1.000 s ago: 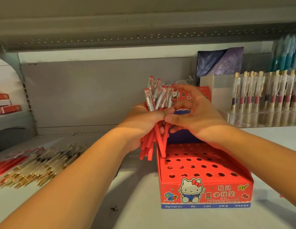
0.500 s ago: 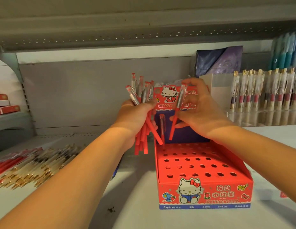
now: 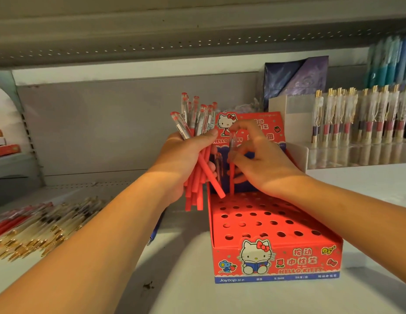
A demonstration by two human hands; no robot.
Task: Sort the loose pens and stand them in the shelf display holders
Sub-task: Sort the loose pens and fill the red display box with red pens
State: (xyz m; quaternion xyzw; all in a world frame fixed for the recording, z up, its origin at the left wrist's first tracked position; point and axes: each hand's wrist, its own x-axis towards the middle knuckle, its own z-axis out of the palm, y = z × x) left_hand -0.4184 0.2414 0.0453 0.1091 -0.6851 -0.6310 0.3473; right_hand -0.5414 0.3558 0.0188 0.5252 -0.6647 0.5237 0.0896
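Lowered since the earlier frame, the single red pen (image 3: 232, 175) is now being held upright with its lower end at a hole in the back row of the red display box (image 3: 310, 266). Half a second ago it was being carried higher and tilted, in front of the box's back card. It is being pinched near its top by the right hand (image 3: 263, 162), the grip pressed together on the barrel between thumb and fingertips. The bundle of red pens (image 3: 198, 125) is being kept much where it was, just left of the box, with the left hand (image 3: 183, 152) and its grip wrapped tightly round the barrels.

The work is judged to be at an early stage. Nearly all the holes are being shown empty, and only one clear-capped pen seems to be standing in the back row, partly hidden behind the bundle. The whole bundle is still to be placed, and a loose pile of pens (image 3: 38, 225) is being left unsorted on the shelf (image 3: 186, 293) at the left. A clear holder (image 3: 356, 152) at the right is already being filled by gold-clipped pens.
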